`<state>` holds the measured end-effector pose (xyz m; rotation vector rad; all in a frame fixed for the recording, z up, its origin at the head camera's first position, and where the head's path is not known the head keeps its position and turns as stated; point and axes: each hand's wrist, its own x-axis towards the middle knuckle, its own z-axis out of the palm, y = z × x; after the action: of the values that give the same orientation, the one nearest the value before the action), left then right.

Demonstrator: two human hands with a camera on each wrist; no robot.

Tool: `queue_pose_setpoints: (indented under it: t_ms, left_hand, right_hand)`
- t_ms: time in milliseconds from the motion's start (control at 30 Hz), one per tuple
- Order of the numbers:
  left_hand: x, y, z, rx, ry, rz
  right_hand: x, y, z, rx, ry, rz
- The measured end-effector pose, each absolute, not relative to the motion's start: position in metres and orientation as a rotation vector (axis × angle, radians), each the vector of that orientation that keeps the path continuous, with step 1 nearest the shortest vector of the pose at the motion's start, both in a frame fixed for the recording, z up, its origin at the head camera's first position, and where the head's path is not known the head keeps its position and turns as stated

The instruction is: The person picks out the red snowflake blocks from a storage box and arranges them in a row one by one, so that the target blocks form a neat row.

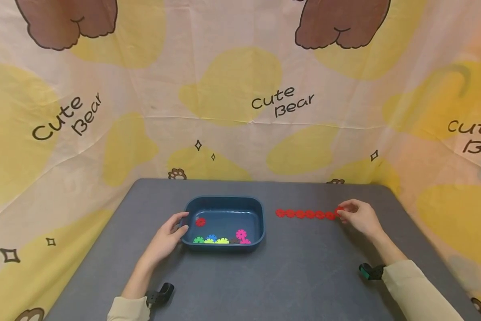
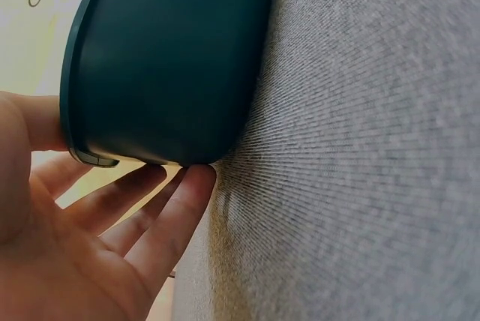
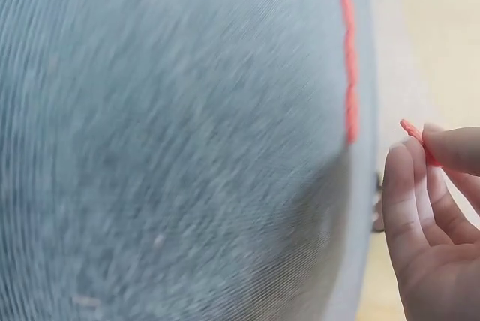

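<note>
A dark blue rectangular bin (image 1: 224,247) stands on the table, left of its middle. My left hand (image 1: 169,236) holds the bin's left end. In the left wrist view, the thumb is at the rim and the fingertips (image 2: 199,178) press against the outer wall. To the right lies a row of red notched plastic discs (image 1: 300,214), joined edge to edge. My right hand (image 1: 358,218) pinches another red disc (image 1: 338,211) at the right end of this row. In the right wrist view, that red disc (image 3: 409,129) shows between thumb and fingers, raised above the row.
Inside the bin are a red disc (image 1: 200,222) and several green, blue, yellow and pink discs (image 1: 241,234) along the near wall. The grey table (image 1: 288,281) is bounded at the back by a printed cloth (image 1: 228,147). Each wrist wears a dark band (image 1: 160,294).
</note>
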<state>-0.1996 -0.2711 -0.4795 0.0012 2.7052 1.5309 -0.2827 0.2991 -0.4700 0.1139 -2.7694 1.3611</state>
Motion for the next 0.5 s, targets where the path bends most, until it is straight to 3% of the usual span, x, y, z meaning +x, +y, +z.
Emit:
queue_pose_setpoints:
  t_ms: [500]
  left_hand:
    - [-0.199, -0.271, -0.478, 0.003, 2.705, 1.528]
  right_hand:
    - [-0.296, 0.309, -0.491, 0.127, -2.889, 1.228]
